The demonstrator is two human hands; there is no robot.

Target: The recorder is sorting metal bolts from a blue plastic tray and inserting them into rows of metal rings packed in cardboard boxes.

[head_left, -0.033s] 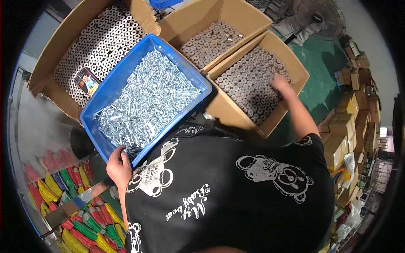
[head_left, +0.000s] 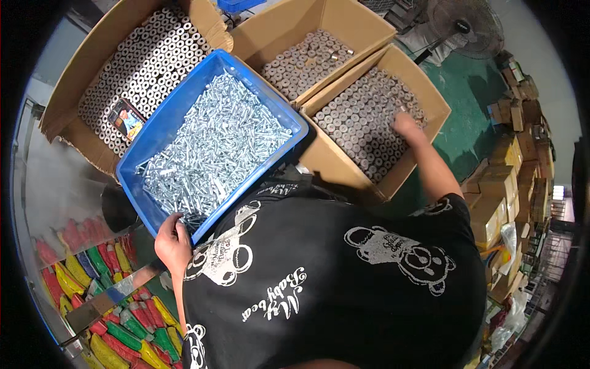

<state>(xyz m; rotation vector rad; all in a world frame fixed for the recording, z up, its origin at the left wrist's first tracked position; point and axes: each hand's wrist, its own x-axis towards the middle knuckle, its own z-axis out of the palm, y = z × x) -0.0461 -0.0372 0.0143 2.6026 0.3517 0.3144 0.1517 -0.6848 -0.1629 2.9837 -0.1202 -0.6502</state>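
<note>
A blue plastic bin (head_left: 142, 184) full of silver screws (head_left: 209, 147) sits in front of me. My left hand (head_left: 173, 243) is at the bin's near corner, its fingers curled over the rim among the screws; whether it grips any is hidden. My right hand (head_left: 405, 126) reaches into a cardboard box (head_left: 424, 157) on the right, fingertips down on rows of round metal nuts (head_left: 362, 123). Whether those fingers pinch a piece is not visible. My black printed shirt (head_left: 332, 277) fills the lower middle.
Two more cardboard boxes hold metal rings: one far left (head_left: 67, 104) with a phone (head_left: 126, 120) lying on them, one at the back middle (head_left: 344, 27). Coloured packets (head_left: 117, 332) lie lower left. Stacked cartons (head_left: 504, 184) and a floor fan (head_left: 470, 27) stand on the right.
</note>
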